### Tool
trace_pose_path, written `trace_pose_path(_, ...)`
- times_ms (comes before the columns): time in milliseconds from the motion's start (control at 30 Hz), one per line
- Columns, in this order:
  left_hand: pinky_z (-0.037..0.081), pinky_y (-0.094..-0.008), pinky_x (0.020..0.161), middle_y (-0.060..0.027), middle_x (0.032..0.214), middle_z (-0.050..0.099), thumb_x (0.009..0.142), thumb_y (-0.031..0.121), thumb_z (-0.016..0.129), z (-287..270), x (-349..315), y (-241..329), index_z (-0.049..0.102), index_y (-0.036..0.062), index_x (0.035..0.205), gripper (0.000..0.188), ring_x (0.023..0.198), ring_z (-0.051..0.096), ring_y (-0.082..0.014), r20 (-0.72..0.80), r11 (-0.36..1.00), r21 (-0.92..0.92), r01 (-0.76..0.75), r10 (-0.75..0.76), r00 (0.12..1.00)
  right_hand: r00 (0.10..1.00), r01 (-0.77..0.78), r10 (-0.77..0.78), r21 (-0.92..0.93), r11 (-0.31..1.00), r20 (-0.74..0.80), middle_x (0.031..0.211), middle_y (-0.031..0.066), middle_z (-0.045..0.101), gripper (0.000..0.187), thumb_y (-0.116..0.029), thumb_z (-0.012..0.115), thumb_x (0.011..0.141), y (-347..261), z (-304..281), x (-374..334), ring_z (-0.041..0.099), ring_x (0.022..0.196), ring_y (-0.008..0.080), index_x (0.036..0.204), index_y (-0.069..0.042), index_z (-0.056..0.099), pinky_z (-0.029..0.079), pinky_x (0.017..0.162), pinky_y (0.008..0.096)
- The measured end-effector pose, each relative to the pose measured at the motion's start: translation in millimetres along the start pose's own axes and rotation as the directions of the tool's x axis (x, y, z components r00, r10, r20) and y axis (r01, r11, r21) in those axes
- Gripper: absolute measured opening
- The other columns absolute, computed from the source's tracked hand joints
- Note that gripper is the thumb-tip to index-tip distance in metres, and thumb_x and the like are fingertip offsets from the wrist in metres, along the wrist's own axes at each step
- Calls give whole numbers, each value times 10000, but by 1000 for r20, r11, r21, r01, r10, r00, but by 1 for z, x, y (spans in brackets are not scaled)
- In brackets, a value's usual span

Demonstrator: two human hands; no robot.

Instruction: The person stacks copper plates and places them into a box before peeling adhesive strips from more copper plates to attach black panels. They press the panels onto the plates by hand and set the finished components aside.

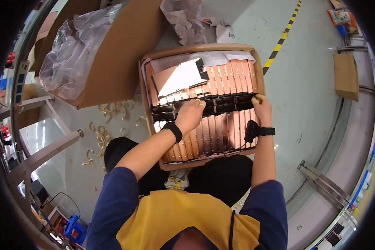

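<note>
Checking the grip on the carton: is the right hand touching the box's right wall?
Touching. The head view shows the right hand with its fingers curled over the cardboard box at its right wall.

Even, bright overhead lighting. Strong white glare on the tilted copper-coloured glossy sheet [180, 78] in the open brown cardboard box [258, 71]; fainter sheen on the panels below it. Soft shadows only. Fisheye bending increases away from the box, ending in a black vignette. Central focus adequate; periphery soft.

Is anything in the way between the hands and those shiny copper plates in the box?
Nothing visible. The left hand and right hand already rest on the copper plates in the open cardboard box.
</note>
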State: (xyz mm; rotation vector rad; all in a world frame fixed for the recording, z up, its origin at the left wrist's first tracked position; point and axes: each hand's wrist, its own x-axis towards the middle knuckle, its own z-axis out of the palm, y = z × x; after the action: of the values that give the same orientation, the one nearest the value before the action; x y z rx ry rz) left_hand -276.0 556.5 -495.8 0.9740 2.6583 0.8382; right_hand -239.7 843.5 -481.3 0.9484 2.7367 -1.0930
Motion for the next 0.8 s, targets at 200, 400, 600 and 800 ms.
trace_pose_path(200, 430, -342, 784, -97, 708, 614, 743, 54, 558, 22, 7, 3, 574, 66, 834, 93, 663, 605, -258, 72, 966, 244, -86, 70, 995, 992, -103, 93, -111, 989, -90, 968, 189, 661, 377, -184, 633, 767, 47, 6, 7, 640, 916, 292, 1087, 13, 613, 487, 814, 352)
trace_pose_path(400, 445, -353, 662, -82, 691, 645, 767, 91, 527, 27, 15, 7, 636, 94, 742, 112, 669, 641, -226, 258, 940, 340, 26, -120, 959, 990, -105, 130, -308, 945, 61, 1011, 202, 651, 441, -198, 683, 712, 30, 6, 30, 633, 947, 312, 1093, 13, 609, 490, 821, 362)
trace_pose_path(600, 502, -399, 621, -111, 737, 666, 765, 94, 534, 45, 20, 1, 665, 85, 748, 132, 714, 665, -261, 282, 939, 315, 141, -234, 930, 919, -94, 295, -579, 810, 262, 1016, 184, 653, 370, -187, 676, 687, 10, 3, 40, 634, 933, 324, 1017, -21, 645, 497, 825, 397)
trace_pose_path(800, 531, -388, 648, -147, 739, 658, 745, 80, 545, 41, 23, -8, 665, 59, 741, 122, 731, 662, -299, 362, 957, 288, 42, -149, 920, 953, -124, 278, -684, 719, 119, 1021, 169, 652, 246, -139, 573, 738, 11, 19, 42, 629, 929, 343, 950, -64, 670, 504, 807, 419)
